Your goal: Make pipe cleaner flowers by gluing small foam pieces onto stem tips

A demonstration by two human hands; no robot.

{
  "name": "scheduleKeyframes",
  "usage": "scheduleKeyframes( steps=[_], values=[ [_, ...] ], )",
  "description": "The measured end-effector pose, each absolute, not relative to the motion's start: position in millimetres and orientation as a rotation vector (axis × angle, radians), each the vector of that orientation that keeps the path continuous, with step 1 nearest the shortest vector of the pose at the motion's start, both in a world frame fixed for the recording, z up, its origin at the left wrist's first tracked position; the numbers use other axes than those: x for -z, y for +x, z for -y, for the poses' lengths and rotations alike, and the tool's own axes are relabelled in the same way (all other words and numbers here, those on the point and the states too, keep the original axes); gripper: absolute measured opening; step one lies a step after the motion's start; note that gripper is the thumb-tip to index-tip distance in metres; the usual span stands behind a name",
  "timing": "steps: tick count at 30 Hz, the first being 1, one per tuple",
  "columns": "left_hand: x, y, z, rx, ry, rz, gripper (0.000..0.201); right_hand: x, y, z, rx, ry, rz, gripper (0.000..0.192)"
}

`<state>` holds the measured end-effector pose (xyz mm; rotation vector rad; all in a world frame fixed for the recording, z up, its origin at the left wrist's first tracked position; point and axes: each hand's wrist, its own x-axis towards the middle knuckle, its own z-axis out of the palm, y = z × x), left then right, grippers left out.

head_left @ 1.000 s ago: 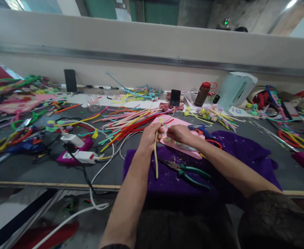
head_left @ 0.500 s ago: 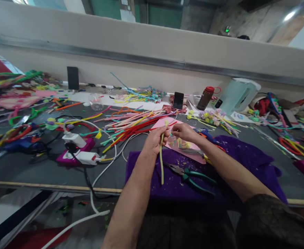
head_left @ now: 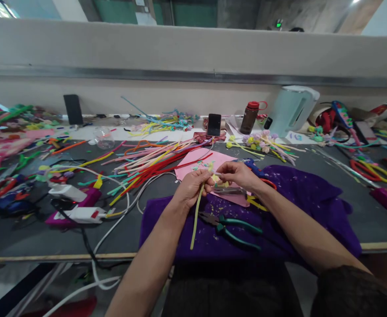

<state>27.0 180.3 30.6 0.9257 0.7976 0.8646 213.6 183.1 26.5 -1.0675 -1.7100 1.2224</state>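
Observation:
My left hand (head_left: 190, 188) is closed on a yellow-green pipe cleaner (head_left: 196, 220), whose long end hangs down over a purple cloth (head_left: 312, 204). Its upper end sticks out above my fingers. Close by on the right, my right hand (head_left: 240, 176) pinches with thumb and forefinger; a small pale piece shows between the two hands, too small to name. Beneath them lies a pink sheet (head_left: 191, 160) with small coloured scraps on it. Green-handled pliers (head_left: 236, 223) rest on the cloth just below my hands.
Bundled pipe cleaners (head_left: 153, 163) spread to the left. A purple power strip (head_left: 89, 198) with plugs and cables sits near the left front. Behind stand a phone (head_left: 214, 125), a brown bottle (head_left: 250, 119) and a pale kettle (head_left: 290, 112). Scissors (head_left: 365, 171) lie at right.
The view has shifted, so the table things sit further left. My right hand has come down from a raised fist to a pinch beside my left hand, which still holds the pipe cleaner.

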Motion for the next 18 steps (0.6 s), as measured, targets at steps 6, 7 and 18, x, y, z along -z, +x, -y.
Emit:
scheduleKeyframes(
  steps=[6,7,18],
  values=[
    [-30.3,29.8,-178.7,-0.952,0.984,-0.839,0.024,-23.3,210.0,-183.1,-0.798,-1.100,1.860,0.021],
    [-29.3,30.0,-179.4,-0.968,0.988,-0.845,0.024,-22.2,209.0,-183.0,-0.824,-1.083,1.845,0.024],
    [-28.4,29.7,-179.2,-1.013,1.016,-0.949,0.028,-28.9,203.7,-176.6,-1.217,-0.978,1.575,0.019]
  ],
)
